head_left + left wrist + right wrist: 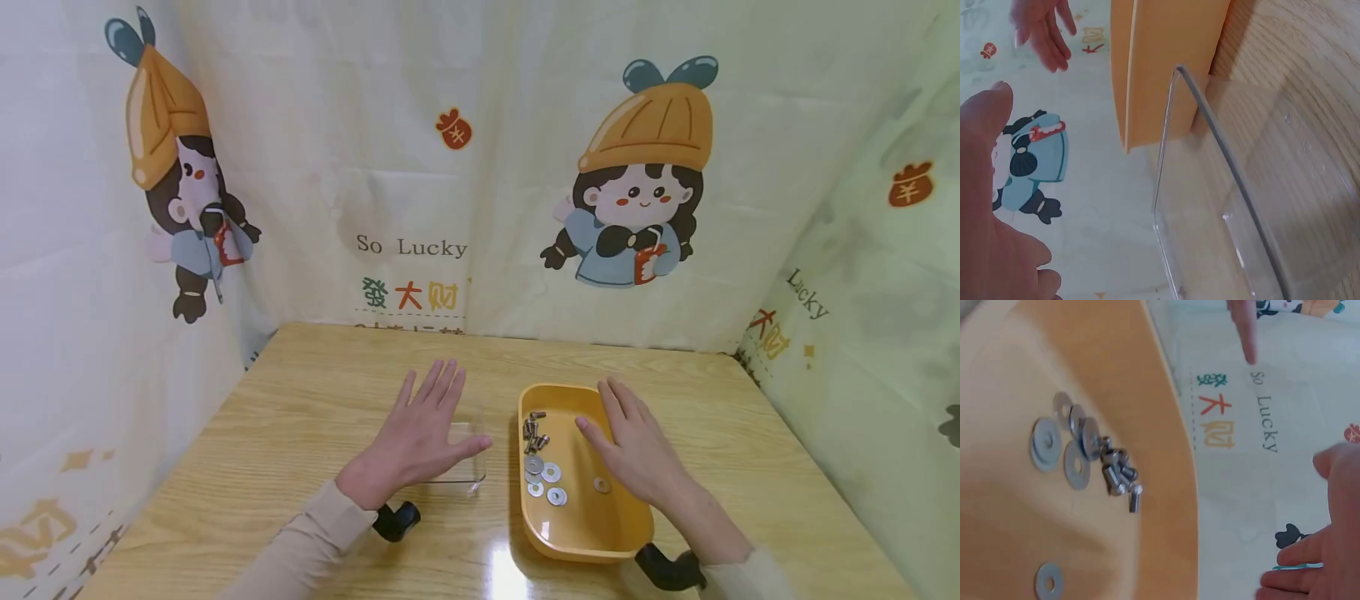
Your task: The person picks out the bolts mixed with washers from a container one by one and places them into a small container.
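Note:
My left hand point(422, 435), fingers straight, is held above a clear plastic box point(1254, 206) and hides much of it in the head view. Over the right side of an orange tray point(577, 546) hovers my right hand point(637, 446), its fingers extended and holding nothing. Several small metal screws point(1119, 469) lie in a heap inside the tray, along its left wall. Several flat metal washers point(551, 472) are grouped just nearer than the screws. One single washer point(602, 484) lies apart, toward the right of the tray floor.
The wood-grain table point(300, 400) carries both containers, the clear box left of the tray with a narrow gap between. A printed curtain point(510, 167) hangs behind and at both sides. Black wrist-camera straps point(397, 522) sit at the wrists.

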The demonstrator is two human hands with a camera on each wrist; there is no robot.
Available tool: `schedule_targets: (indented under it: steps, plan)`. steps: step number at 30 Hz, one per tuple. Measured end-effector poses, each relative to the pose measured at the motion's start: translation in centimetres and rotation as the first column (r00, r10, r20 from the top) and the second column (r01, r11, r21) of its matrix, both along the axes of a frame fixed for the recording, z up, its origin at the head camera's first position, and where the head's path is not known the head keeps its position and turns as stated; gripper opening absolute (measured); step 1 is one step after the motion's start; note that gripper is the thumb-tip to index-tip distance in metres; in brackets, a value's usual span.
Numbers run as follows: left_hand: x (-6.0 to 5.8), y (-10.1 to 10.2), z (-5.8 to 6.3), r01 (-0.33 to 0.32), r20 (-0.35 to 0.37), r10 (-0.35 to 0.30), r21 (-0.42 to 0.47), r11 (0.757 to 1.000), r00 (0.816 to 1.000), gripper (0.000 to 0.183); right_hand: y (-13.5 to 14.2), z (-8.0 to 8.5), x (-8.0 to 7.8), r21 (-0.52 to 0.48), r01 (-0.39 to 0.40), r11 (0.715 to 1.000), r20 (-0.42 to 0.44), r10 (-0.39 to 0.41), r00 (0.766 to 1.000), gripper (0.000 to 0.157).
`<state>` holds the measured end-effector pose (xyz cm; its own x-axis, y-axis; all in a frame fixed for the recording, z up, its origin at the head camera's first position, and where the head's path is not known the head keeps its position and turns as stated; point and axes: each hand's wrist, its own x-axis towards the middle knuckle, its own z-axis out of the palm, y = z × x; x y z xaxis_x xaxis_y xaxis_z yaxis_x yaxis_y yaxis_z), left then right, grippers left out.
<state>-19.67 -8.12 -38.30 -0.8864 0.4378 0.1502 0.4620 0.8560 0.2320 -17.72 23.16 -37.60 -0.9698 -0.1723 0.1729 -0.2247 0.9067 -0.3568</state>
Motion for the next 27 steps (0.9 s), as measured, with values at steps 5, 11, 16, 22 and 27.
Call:
schedule_targets:
  steps: [5,11,16,22,27]
  plan:
    - [-0.1,0.7,-0.2,0.022,0.012,-0.022,0.001,1.000,1.000,0.104,-0.6,0.4,-0.6,-0.153,0.004,0.988,0.024,0.000,1.000,0.068]
    - [0.1,1.4,-0.4,0.044,0.013,-0.044,-0.015,0.999,0.999,0.106,-1.2,0.4,-1.3,-0.244,-0.051,0.968,0.005,0.053,0.999,0.036]
    - [0.3,2.0,-0.6,0.067,0.016,-0.067,-0.011,0.998,0.998,0.109,-1.7,0.2,-1.8,-0.302,-0.070,0.951,0.046,0.088,0.995,0.028]
    - [0.6,2.7,-1.0,0.101,0.035,-0.101,-0.006,0.995,0.994,0.110,-2.5,-0.6,-2.6,-0.343,-0.078,0.936,0.145,0.134,0.980,0.028]
    - [0.8,3.2,-1.3,0.121,0.059,-0.120,-0.014,0.993,0.991,0.109,-2.9,-1.2,-2.7,-0.402,-0.069,0.913,0.214,0.167,0.962,0.029]
